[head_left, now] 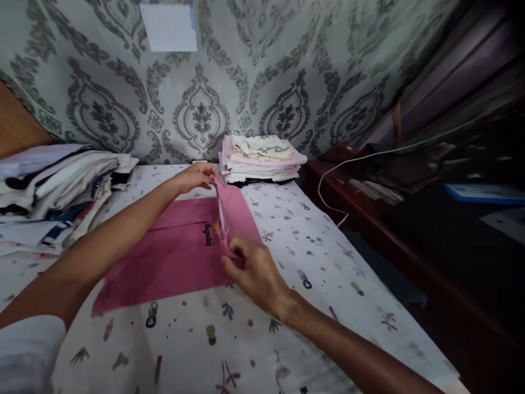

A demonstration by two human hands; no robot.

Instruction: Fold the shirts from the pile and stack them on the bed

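Observation:
A pink garment (176,262) with dark lettering lies flat and partly folded on the patterned white sheet (197,350). Its right part is lifted up into a raised fold between my hands. At the far end of that fold, my left hand (202,176) pinches the cloth with closed fingers. My right hand (258,271) grips the near end, thumb and fingers shut on the fabric. A strip of white shows inside the raised fold.
Folded pink and cream clothes (262,158) are stacked by the wallpapered wall. On the left sits a larger pile of clothes (61,191). A dark wooden ledge (394,257) runs along the right, with a white cable (369,155) above it.

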